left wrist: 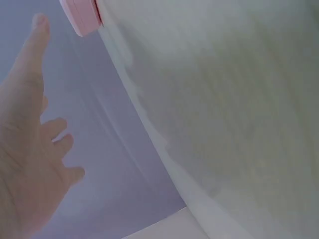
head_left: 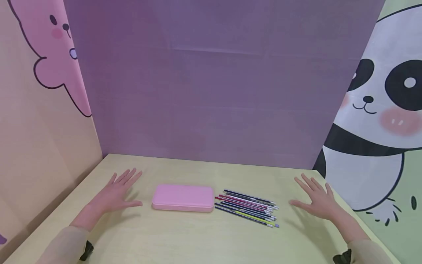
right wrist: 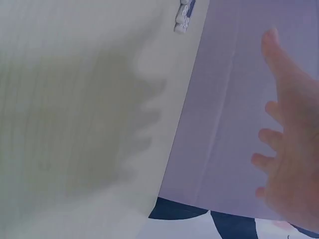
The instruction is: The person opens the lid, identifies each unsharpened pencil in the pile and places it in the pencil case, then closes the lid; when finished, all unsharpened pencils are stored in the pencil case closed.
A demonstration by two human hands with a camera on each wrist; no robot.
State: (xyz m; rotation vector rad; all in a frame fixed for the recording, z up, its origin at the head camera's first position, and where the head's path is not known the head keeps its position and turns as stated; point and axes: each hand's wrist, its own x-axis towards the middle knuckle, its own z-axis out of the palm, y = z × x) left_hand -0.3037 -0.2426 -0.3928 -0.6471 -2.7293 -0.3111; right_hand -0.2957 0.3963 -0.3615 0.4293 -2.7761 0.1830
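A closed pink case [head_left: 183, 198] with rounded corners lies on the pale wooden table [head_left: 184, 242]. Just right of it, several pencils [head_left: 247, 207] lie side by side in a loose bunch, dark, red and yellow-green, white ends toward the right. My left hand [head_left: 115, 194] hovers left of the case, fingers spread and holding nothing. On the other side, my right hand [head_left: 316, 200] is held above the table right of the pencils, fingers spread too. A corner of the case [left wrist: 82, 16] shows in the left wrist view, and a few pencil ends [right wrist: 183, 17] in the right wrist view.
A purple backdrop [head_left: 211, 80] rises behind the table's far edge. Side panels flank it: a pink cartoon animal [head_left: 49, 44] at left, a cartoon panda [head_left: 389, 99] at right. Both hands cast shadows on the tabletop.
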